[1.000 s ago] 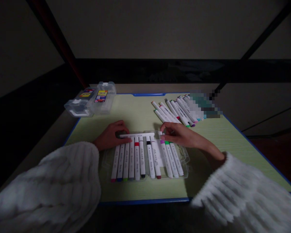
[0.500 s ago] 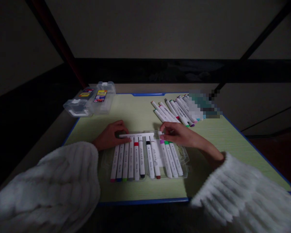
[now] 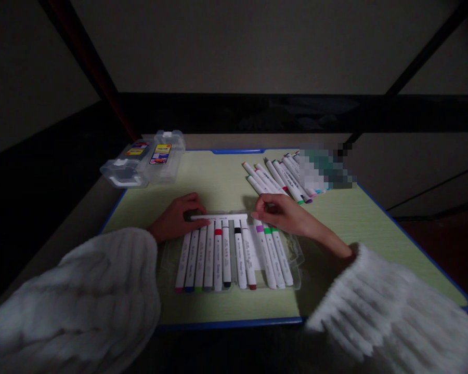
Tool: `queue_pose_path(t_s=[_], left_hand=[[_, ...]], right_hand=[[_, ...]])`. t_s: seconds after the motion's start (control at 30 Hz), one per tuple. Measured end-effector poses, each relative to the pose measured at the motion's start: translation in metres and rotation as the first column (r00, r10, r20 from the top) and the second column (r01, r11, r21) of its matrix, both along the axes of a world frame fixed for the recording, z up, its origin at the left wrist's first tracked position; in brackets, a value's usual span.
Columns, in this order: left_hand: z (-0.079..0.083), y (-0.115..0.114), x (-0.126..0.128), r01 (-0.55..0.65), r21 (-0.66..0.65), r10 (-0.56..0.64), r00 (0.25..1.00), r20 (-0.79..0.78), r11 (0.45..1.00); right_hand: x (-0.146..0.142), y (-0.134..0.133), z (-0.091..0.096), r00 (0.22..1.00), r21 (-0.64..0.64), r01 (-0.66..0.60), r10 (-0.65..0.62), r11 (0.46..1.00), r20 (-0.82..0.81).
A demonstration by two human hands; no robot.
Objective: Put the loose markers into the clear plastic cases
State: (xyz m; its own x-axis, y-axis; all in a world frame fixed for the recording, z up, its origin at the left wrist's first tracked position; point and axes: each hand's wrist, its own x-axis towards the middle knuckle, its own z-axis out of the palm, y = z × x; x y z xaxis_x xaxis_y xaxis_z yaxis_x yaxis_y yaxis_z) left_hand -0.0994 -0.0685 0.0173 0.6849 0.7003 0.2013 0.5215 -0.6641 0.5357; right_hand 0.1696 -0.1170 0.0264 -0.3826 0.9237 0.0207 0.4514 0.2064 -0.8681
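- Now your left hand (image 3: 175,221) straddles the slim crosswise white marker (image 3: 230,216), grip unclear.
- Your right hand (image 3: 276,210), narrowly curled, tops the purple-banded marker (image 3: 265,259); hold unclear.
- Clear plastic case (image 3: 232,252) lies beneath.

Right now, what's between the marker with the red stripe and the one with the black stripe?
In the head view, one white marker with a dark end, then what looks like a divider.

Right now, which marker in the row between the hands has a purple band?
The leftmost marker of the three nearest the right hand; no other there shows purple, and the next one's band is green.
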Motion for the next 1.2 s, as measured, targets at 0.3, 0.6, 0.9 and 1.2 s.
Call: queue_pose_path(t_s=[0.3, 0.6, 0.9, 1.2], left_hand=[[-0.001, 0.000, 0.000, 0.014, 0.010, -0.014, 1.000, 0.013, 1.000], [-0.001, 0.001, 0.001, 0.027, 0.011, -0.027, 0.999, 0.027, 1.000], [0.000, -0.001, 0.000, 0.021, 0.016, -0.021, 1.000, 0.019, 1.000], [-0.001, -0.002, 0.000, 0.026, 0.096, -0.028, 0.999, 0.019, 0.995]], right_hand=[[-0.005, 0.004, 0.000, 0.974, -0.142, 0.020, -0.052, 0.990, -0.220], [-0.016, -0.001, 0.007, 0.903, -0.276, 0.091, -0.196, 0.957, -0.383], [-0.022, -0.001, 0.002, 0.902, -0.312, 0.055, -0.181, 0.949, -0.392], [-0.023, -0.001, 0.001, 0.908, -0.292, 0.032, -0.150, 0.956, -0.392]])
